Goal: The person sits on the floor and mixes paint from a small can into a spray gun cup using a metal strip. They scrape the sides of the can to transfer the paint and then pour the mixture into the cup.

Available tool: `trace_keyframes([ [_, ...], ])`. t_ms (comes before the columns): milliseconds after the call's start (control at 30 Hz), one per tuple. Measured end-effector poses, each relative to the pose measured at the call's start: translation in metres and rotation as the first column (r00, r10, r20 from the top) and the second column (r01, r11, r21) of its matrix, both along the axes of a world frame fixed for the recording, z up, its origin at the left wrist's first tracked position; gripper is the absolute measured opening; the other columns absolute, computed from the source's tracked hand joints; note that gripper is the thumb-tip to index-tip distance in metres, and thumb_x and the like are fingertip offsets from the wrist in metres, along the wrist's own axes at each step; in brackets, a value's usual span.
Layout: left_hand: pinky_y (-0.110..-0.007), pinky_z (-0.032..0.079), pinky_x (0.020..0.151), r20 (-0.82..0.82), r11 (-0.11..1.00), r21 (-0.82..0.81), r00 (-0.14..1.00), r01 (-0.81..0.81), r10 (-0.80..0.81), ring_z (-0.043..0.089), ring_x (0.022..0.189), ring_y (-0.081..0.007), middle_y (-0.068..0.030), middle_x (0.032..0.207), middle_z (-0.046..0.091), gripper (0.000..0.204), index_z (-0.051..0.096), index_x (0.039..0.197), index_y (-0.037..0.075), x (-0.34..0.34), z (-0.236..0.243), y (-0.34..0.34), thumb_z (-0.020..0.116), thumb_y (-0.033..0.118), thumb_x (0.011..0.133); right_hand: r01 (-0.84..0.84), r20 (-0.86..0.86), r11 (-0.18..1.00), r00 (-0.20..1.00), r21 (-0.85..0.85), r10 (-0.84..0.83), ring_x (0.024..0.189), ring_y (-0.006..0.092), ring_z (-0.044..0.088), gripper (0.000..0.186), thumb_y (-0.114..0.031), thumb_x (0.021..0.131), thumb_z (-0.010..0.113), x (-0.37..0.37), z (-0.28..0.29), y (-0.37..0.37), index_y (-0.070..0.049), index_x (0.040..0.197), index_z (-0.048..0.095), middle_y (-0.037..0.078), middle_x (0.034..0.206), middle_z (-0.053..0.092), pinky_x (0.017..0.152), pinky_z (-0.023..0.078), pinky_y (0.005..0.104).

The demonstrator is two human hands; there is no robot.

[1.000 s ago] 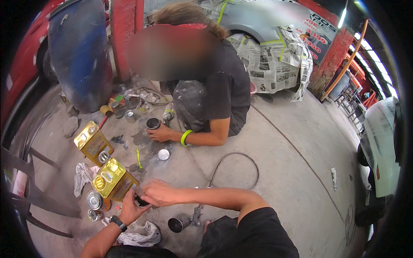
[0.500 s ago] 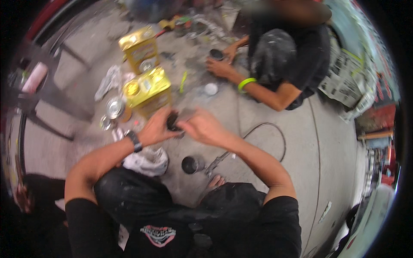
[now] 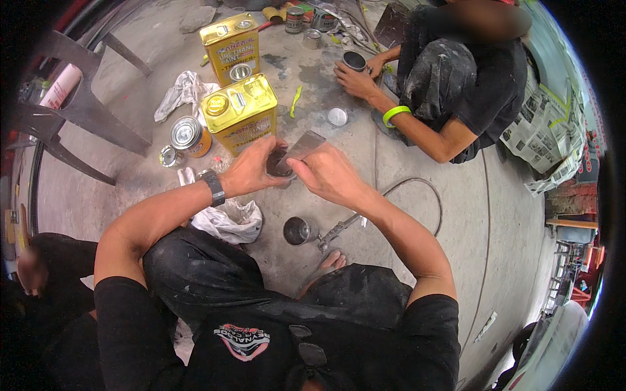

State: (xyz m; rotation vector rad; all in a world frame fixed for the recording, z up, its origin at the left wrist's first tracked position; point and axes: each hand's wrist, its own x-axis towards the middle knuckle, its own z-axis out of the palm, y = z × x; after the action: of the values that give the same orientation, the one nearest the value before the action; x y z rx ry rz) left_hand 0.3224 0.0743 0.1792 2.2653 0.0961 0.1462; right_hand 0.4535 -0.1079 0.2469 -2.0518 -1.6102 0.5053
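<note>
A small dark cup point(image 3: 278, 161) sits in my left hand point(image 3: 250, 171), fingers and thumb curved round its side. My right hand point(image 3: 331, 174) pinches a flat grey metal scraper point(image 3: 308, 143), tilted with its wide end up and its lower part at the cup's mouth. Whatever is inside the cup is too dark to make out. On the floor below my hands lies a spray gun point(image 3: 339, 232) with a dark round cup point(image 3: 300, 231) attached. Just beyond my left hand stands a gold rectangular thinner can point(image 3: 242, 124).
Another gold can point(image 3: 229, 49) stands farther back. Round tins point(image 3: 187, 134) and white rags point(image 3: 228, 221) lie to the left, near a dark plastic chair point(image 3: 85, 111). A co-worker point(image 3: 450, 85) squats at the far right, holding a dark cup point(image 3: 354, 62). A hose point(image 3: 438, 195) curves across the floor.
The scraper has risen and tipped up from the cup, its blade now showing plainly. The whole view has shifted slightly and is sharper. Both hands keep their holds.
</note>
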Motion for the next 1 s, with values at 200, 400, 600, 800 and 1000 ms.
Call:
trace_keyframes([
  [200, -0.045, 0.051, 0.089, 0.051, 0.999, 0.009, 0.998, 0.032, -0.032, 0.061, 0.101, -0.0362, -0.0195, 0.108, 0.060, 0.072, 0.055, 0.122, 0.001, 0.008, 0.002, -0.004, 0.091, 0.033, 0.070, -0.008, -0.115, 0.980, 0.993, 0.201, 0.032, 0.084, 0.0396, 0.067, 0.027, -0.024, 0.095, 0.063, 0.005, -0.028, -0.007, 0.000, 0.087, 0.073, 0.018, 0.082, 0.070, 0.098, 0.044, 0.0560],
  [400, -0.044, 0.050, 0.094, 0.077, 0.993, 0.113, 0.996, 0.025, -0.033, 0.061, 0.108, -0.0383, -0.0203, 0.114, 0.062, 0.073, 0.054, 0.120, 0.000, 0.006, -0.018, -0.007, 0.094, 0.029, 0.067, 0.023, 0.017, 0.964, 0.999, 0.263, -0.029, 0.098, 0.0376, 0.067, 0.021, -0.024, 0.098, 0.059, 0.003, -0.048, 0.003, -0.005, 0.100, 0.068, 0.016, 0.101, 0.069, 0.110, 0.038, 0.0596],
  [600, -0.044, 0.051, 0.088, 0.047, 0.999, 0.044, 0.999, 0.025, -0.027, 0.062, 0.105, -0.0368, -0.0194, 0.111, 0.061, 0.073, 0.053, 0.120, 0.000, 0.003, -0.016, -0.009, 0.095, 0.026, 0.066, -0.001, 0.106, 0.955, 0.994, 0.298, -0.032, 0.095, 0.0428, 0.066, 0.023, -0.021, 0.096, 0.059, 0.000, -0.033, 0.000, 0.001, 0.097, 0.066, 0.020, 0.100, 0.068, 0.096, 0.044, 0.0622],
  [800, -0.042, 0.052, 0.086, 0.143, 0.993, 0.114, 0.988, 0.037, -0.053, 0.064, 0.101, -0.0369, -0.0193, 0.111, 0.062, 0.073, 0.054, 0.120, 0.002, 0.004, -0.027, 0.002, 0.095, 0.026, 0.065, -0.033, -0.042, 0.996, 0.998, 0.083, 0.037, 0.096, 0.0417, 0.065, 0.024, -0.020, 0.098, 0.057, -0.001, -0.015, 0.002, 0.002, 0.101, 0.066, 0.020, 0.101, 0.068, 0.100, 0.045, 0.0605],
  [1000, -0.043, 0.052, 0.085, 0.125, 0.993, 0.121, 0.992, 0.009, -0.024, 0.064, 0.100, -0.0371, -0.0191, 0.109, 0.062, 0.070, 0.054, 0.117, 0.002, 0.004, -0.017, -0.002, 0.095, 0.024, 0.065, -0.108, -0.045, 0.985, 0.992, 0.134, 0.115, 0.097, 0.0429, 0.064, 0.027, -0.022, 0.100, 0.056, 0.003, -0.022, 0.001, 0.004, 0.103, 0.065, 0.022, 0.103, 0.067, 0.099, 0.043, 0.0623],
])
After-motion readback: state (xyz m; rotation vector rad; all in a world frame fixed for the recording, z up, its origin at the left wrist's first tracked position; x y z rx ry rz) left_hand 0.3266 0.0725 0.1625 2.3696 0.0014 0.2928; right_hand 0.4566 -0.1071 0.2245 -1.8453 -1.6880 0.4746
